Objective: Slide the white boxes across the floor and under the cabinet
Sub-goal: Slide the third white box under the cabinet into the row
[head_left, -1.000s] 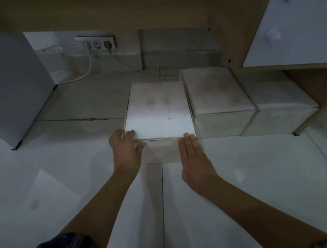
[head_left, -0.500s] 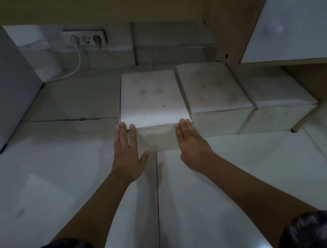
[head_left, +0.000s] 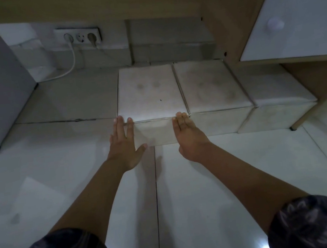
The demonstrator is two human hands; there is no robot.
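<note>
Against both flat hands, box.

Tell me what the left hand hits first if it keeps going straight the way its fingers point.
The left hand already meets the leftmost white box: its fingertips lie at the box's near top edge.

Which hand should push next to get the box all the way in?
Probably the right hand. It lies flat against the front of the leftmost box, beside the middle box. The left hand sits at the box's outer corner, its fingers partly past the edge.
</note>
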